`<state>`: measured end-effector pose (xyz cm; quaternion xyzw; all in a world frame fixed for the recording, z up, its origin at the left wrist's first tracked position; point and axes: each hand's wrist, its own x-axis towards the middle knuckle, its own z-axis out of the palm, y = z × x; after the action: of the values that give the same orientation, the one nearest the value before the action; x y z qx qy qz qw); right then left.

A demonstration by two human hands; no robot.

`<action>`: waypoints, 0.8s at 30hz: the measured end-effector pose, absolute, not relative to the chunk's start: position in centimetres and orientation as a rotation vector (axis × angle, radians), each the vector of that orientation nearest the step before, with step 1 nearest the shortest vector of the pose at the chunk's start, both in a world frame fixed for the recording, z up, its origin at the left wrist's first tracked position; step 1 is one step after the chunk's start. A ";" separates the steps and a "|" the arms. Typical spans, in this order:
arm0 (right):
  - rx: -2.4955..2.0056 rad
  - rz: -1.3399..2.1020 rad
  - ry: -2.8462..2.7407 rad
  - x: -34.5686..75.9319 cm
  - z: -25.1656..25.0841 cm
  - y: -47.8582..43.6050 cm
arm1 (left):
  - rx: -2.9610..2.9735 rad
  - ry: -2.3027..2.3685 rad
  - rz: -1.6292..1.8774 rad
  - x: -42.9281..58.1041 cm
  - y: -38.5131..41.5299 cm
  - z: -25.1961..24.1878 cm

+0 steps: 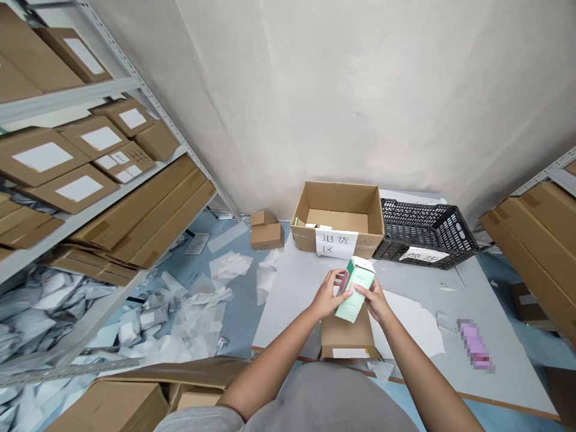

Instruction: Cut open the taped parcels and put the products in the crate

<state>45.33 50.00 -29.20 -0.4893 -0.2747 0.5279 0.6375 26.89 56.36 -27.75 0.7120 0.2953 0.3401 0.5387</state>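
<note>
A pale green and white product box (359, 282) is held tilted between both hands, above the table. My left hand (330, 293) grips its left side, where a pink patch shows by the fingers. My right hand (375, 300) holds the right side, with the thumb laid across the front. Just below the hands, an open brown cardboard box (346, 339) with a white label sits at the table's front edge. Behind the product box stands a larger open carton (369, 245) with a paper sign and a few small items inside.
A black plastic crate (427, 234) stands right of the carton. White paper lies on the table (486, 300), near a blurred purple item (476, 345). Shelves with cardboard boxes (76, 186) flank the left; more boxes (535, 252) stand right. Plastic wrapping (193, 324) litters the floor.
</note>
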 end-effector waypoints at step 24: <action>-1.122 1.438 -0.761 46.2 -28.3 49.0 | 1.811 0.416 0.527 26.1 61.5 -17.8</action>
<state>46.19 48.96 -28.29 -0.4742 -0.3216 0.6074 0.5503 26.09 61.52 -17.76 0.7713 0.1770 0.2245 0.5687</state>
